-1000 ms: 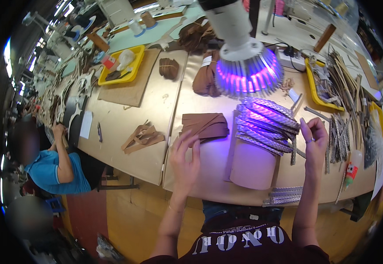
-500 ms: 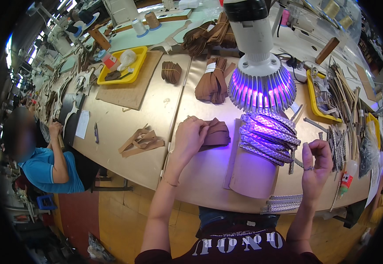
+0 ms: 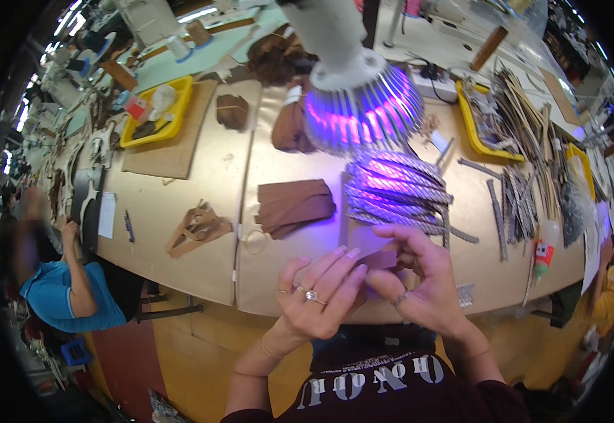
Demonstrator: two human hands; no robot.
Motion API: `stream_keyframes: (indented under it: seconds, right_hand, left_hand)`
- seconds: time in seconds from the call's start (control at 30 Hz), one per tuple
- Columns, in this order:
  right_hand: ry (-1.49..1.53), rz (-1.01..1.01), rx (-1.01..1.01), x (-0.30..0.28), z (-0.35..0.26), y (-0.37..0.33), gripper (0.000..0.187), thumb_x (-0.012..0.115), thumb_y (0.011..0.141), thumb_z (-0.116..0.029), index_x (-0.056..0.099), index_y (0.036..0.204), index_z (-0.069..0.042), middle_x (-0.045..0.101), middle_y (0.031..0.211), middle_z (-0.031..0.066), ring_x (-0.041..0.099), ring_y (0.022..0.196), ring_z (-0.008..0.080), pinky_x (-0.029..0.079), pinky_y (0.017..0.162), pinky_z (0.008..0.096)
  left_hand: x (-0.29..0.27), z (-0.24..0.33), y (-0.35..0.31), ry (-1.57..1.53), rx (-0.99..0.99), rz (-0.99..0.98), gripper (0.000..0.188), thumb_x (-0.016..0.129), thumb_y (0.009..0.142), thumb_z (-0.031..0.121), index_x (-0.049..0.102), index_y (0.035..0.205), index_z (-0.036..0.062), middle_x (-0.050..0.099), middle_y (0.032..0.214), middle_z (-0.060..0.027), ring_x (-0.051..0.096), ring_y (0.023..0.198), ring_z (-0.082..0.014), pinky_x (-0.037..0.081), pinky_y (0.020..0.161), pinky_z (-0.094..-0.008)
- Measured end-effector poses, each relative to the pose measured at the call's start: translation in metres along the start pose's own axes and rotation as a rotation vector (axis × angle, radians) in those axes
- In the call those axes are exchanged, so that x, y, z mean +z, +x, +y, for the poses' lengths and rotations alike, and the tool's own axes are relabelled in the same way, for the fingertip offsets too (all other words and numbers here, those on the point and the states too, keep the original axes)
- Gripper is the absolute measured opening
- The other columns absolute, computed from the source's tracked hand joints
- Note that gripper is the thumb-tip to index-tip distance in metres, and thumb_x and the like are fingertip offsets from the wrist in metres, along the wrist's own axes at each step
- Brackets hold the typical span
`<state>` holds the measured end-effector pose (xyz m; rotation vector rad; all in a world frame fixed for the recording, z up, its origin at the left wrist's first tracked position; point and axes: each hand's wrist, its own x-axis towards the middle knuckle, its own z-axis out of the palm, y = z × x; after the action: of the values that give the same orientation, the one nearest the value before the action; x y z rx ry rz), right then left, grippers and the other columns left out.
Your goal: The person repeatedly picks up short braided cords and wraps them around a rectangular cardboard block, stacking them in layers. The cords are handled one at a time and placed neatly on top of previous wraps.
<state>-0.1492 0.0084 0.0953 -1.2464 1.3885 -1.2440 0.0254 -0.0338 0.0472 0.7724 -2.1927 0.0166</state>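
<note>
Close to the table's front edge, my left hand (image 3: 323, 295) and my right hand (image 3: 423, 282) meet at a short brown strip (image 3: 381, 260). My right thumb and forefinger pinch it. The left fingers are bent over its other end, which they mostly hide. Just beyond my left hand lies a fanned stack of brown strips (image 3: 296, 206). Past my right hand, a bundle of braided straps (image 3: 398, 201) sits under the purple glow of a ribbed lamp (image 3: 363, 106). The board below the bundle is largely covered by my hands.
Loose tan strips (image 3: 200, 229) lie to the left. Yellow trays (image 3: 185, 106) stand at the far left and far right. On the right are several cut braided pieces (image 3: 518, 201) and a small red-labelled bottle (image 3: 545, 250). A person in blue (image 3: 64, 289) sits at the left.
My left hand has left the brown stack and come nearer to me. My right hand has moved left to join it, and a brown strip is now between them. The view has shifted.
</note>
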Motion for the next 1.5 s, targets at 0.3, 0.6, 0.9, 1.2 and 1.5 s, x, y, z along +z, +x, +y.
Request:
stream_keyframes:
  seconds: [0.3,0.6,0.9,1.2,1.5]
  right_hand:
    - [0.049,0.306,0.062,-0.043,0.047,-0.036,0.021,0.056,0.093,0.001,0.053,0.115,0.003,0.062,0.092,0.0072,0.062,0.079,0.0107,0.051,0.07,0.0234]
    - [0.313,0.267,0.236,-0.045,0.068,-0.044,0.024,0.058,0.094,-0.001,0.052,0.117,0.002,0.059,0.093,0.0063,0.06,0.08,0.0107,0.052,0.071,0.0246]
    - [0.237,0.269,0.27,-0.043,0.086,-0.044,0.023,0.061,0.092,-0.004,0.056,0.114,0.001,0.06,0.087,0.0039,0.058,0.073,0.0096,0.048,0.064,0.0229]
    - [-0.751,0.553,0.182,-0.117,0.108,-0.051,0.021,0.068,0.085,-0.012,0.064,0.103,-0.003,0.061,0.095,0.011,0.059,0.078,0.0243,0.048,0.071,0.0359]
    - [-1.069,0.403,0.101,-0.137,0.109,-0.056,0.022,0.071,0.082,-0.017,0.064,0.101,-0.009,0.057,0.101,0.012,0.055,0.099,0.0312,0.042,0.087,0.0401]
  left_hand:
    - [0.032,0.02,-0.028,-0.377,-0.381,-0.099,0.043,0.074,0.082,0.018,0.062,0.12,0.0035,0.056,0.131,-0.018,0.058,0.112,-0.0293,0.04,0.095,-0.0396]
    - [0.043,0.011,-0.009,-0.687,-0.659,-0.179,0.028,0.068,0.087,0.013,0.065,0.112,0.0023,0.056,0.119,-0.0154,0.057,0.107,-0.0268,0.045,0.092,-0.0361]
    - [0.06,0.016,-0.01,-0.774,-0.776,-0.088,0.014,0.071,0.081,0.004,0.066,0.095,0.0028,0.056,0.106,-0.0084,0.053,0.087,-0.0159,0.044,0.079,-0.0286]
    - [0.052,0.004,-0.037,-0.792,-0.935,0.032,0.013,0.053,0.094,0.002,0.058,0.106,0.0001,0.052,0.12,-0.0101,0.054,0.103,-0.0149,0.043,0.089,-0.0274]
    - [0.022,0.019,-0.055,-0.411,-0.79,0.234,0.012,0.048,0.094,-0.001,0.055,0.105,-0.0011,0.05,0.12,-0.0162,0.054,0.096,-0.0177,0.045,0.085,-0.0323]
